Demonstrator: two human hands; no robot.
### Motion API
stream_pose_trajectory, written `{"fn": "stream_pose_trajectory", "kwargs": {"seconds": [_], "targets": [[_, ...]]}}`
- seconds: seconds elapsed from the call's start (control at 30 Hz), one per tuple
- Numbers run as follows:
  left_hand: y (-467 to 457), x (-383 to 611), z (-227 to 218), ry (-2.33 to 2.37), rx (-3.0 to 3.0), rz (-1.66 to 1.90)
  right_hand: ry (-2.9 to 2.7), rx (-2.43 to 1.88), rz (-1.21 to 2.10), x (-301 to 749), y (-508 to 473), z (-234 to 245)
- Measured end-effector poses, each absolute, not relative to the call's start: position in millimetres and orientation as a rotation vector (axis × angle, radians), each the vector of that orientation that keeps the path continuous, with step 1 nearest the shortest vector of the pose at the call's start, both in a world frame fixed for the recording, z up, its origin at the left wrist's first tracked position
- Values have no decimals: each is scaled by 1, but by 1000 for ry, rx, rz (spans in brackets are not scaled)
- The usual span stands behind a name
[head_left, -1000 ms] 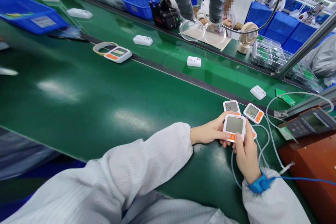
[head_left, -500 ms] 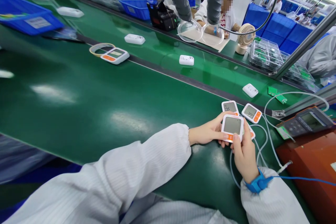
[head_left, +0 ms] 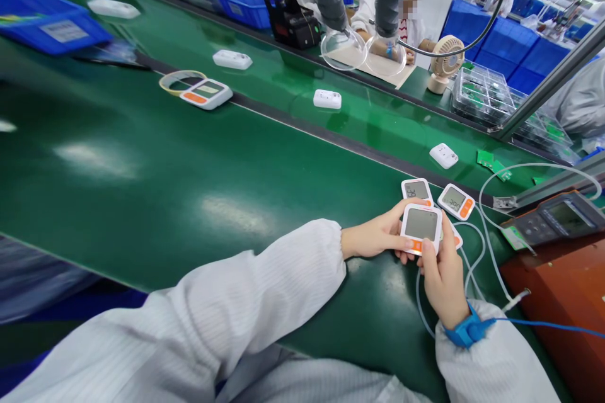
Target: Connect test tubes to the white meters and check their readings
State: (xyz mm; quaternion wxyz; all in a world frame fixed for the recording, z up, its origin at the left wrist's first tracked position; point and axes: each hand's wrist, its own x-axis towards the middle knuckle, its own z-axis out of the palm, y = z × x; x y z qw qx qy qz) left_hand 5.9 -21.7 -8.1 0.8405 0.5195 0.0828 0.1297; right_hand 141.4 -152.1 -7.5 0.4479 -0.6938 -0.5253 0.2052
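Note:
Both my hands grip one small white digital monitor [head_left: 421, 224] with a grey screen and orange buttons. My left hand [head_left: 380, 231] holds its left side, thumb beside the orange buttons. My right hand [head_left: 443, 274] wraps its right edge, with the thumb at the lower front; a blue wrist strap [head_left: 467, 326] circles that wrist. Behind the held monitor lie a second monitor [head_left: 416, 190] and a third monitor [head_left: 456, 201], both with figures on their screens. Another monitor [head_left: 457, 238] is mostly hidden under my right fingers. Thin grey tubes [head_left: 482, 245] run beside them.
A handheld meter [head_left: 558, 220] rests by an orange-brown box [head_left: 562, 283] at right. White housings [head_left: 327, 99] and green circuit boards [head_left: 494, 164] lie on the green belt [head_left: 278, 97]. Another monitor [head_left: 207, 94] sits by a tape roll [head_left: 172, 82]. A co-worker [head_left: 373, 19] sits opposite.
The white housings and green boards on the belt have shifted left. The right-hand monitor's screen shows different figures. My hands keep the same grip; the view has shifted slightly.

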Motion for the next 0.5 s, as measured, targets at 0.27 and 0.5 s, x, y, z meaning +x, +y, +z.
{"fn": "stream_pose_trajectory", "kwargs": {"seconds": [0.27,0.5], "targets": [[-21,7,-12,137,1105,285,-1308,-1731,490,141,-152,-7],[-21,6,-12,139,1120,283,-1306,-1726,490,142,-153,-9]]}}
